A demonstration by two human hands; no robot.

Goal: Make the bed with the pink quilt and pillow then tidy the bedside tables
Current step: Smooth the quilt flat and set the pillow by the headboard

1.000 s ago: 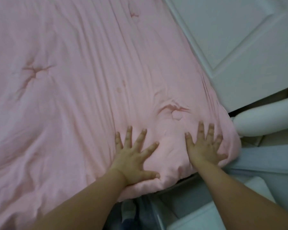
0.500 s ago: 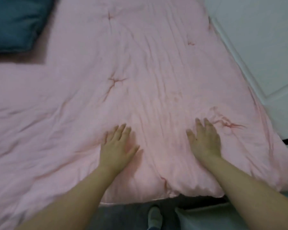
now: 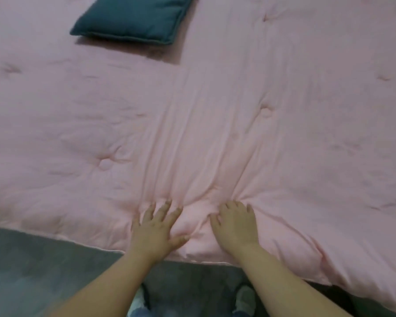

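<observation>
- we press our left hand flat on the pink quilt, close to its near edge; the grip is released, fingers spread and straight, thumb out to the side.
- our right hand lies palm down just beside it, also released, fingers laid forward on the fabric with nothing held.
- between the two hands the quilt bunches into a small raised fold, and creases run away from our fingertips toward the middle of the bed.
- the pink quilt covers almost the whole view, spread over the bed, with small tufted dimples scattered across it; its near edge hangs a little over the side, lower at the right.
- a dark teal pillow lies flat on the far part of the bed, well apart from our hands, partly cut off by the top of the view.
- below the quilt's edge we see grey floor and our two feet in light slippers between our forearms.
</observation>
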